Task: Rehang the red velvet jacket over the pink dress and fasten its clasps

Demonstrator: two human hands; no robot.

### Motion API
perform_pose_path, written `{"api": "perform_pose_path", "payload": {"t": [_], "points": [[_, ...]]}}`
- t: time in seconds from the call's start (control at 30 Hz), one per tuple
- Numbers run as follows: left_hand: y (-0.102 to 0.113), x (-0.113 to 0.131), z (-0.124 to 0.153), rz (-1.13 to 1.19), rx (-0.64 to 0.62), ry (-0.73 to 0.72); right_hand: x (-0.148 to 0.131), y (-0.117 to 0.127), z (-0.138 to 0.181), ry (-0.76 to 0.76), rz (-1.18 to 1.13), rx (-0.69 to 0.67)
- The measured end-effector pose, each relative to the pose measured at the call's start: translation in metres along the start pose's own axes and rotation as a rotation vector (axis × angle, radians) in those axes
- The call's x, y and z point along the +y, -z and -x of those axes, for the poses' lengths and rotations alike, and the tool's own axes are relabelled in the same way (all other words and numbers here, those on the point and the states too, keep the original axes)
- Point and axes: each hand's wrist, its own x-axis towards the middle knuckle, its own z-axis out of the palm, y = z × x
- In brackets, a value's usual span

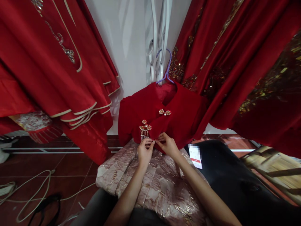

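Note:
A dark red jacket point(185, 106) hangs in front of me on a purple hanger point(168, 70). On its front are a pearl flower clasp point(165, 112) and a beaded brooch with hanging strands point(145, 128). My left hand point(145, 151) and my right hand point(168, 145) meet at the jacket's lower front edge, just right of the brooch strands. Both are closed in a pinch, fingertips nearly touching; what lies between them is too small to make out. Beneath my forearms, a pinkish shiny patterned fabric point(155, 188) covers my lap.
Red garments point(77, 78) with pale trim hang at the left, and gold-sequinned red ones point(225, 69) at the right. A lit phone point(195, 158) rests on a black surface point(225, 175). White cables point(44, 194) lie on the tiled floor. A white metal rack point(154, 28) stands behind.

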Motion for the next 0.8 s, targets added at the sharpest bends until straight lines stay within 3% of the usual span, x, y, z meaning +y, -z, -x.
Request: {"api": "perform_pose_path", "payload": {"t": [0.53, 0.6, 0.73, 0.8], "points": [[0.002, 0.002, 0.002, 0.030, 0.041, -0.017, -0.008, -0.006, 0.002, -0.050, -0.052, -0.010], [0.004, 0.008, -0.002, 0.109, 0.051, 0.025, -0.014, 0.004, 0.002, -0.083, -0.049, -0.069], [0.014, 0.031, -0.020, 0.416, 0.069, 0.134, -0.037, 0.038, 0.005, -0.236, -0.141, -0.344], [0.019, 0.043, -0.031, 0.554, 0.053, 0.158, -0.050, 0.056, 0.009, -0.219, -0.162, -0.433]]}}
